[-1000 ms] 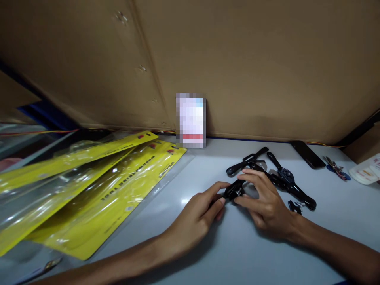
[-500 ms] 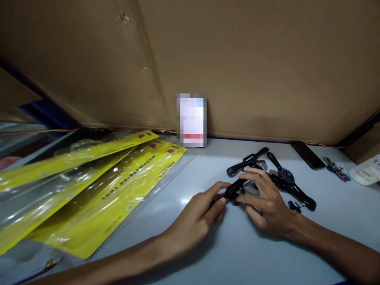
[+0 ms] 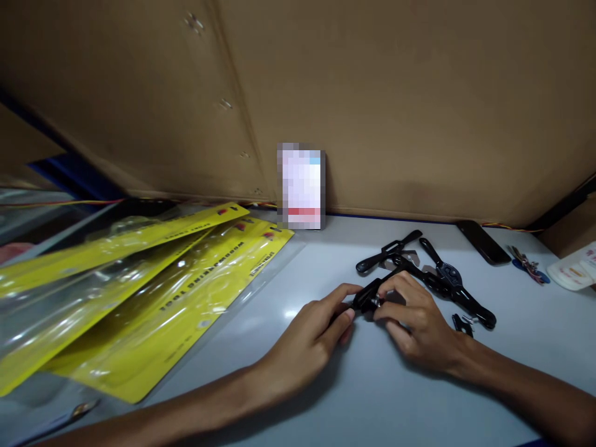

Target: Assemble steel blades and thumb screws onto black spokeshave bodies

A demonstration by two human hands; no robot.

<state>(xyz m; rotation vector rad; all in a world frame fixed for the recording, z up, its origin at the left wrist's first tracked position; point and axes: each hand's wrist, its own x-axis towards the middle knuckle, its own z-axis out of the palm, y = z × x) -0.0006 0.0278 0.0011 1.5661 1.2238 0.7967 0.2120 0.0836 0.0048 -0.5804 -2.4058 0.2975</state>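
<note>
My left hand (image 3: 314,332) grips one end of a black metal spokeshave (image 3: 366,294), its thumb and fingers closed round the handle. The tool is tilted, its other handle pointing away to the upper right. At its middle, my right hand (image 3: 416,316) pinches a small silvery screw (image 3: 377,302), partly hidden by the fingertips. Just beyond lie another black spokeshave (image 3: 391,251) and one with a rounded plate at its middle (image 3: 447,276). A loose black cap piece with a silver screw (image 3: 462,324) rests beside my right wrist.
Yellow blister packs (image 3: 205,298) with clear plastic spread over the left of the table. A phone with a blurred lit screen (image 3: 302,186) leans on the cardboard wall (image 3: 395,112). Toward the right are a dark phone-like slab (image 3: 484,242), a bundle of wires (image 3: 528,266) and a white tub (image 3: 575,267).
My right fingers have drawn in from a spread pose over the spokeshave to a pinch on its screw, uncovering its far handle. My left hand keeps its grip in place.
</note>
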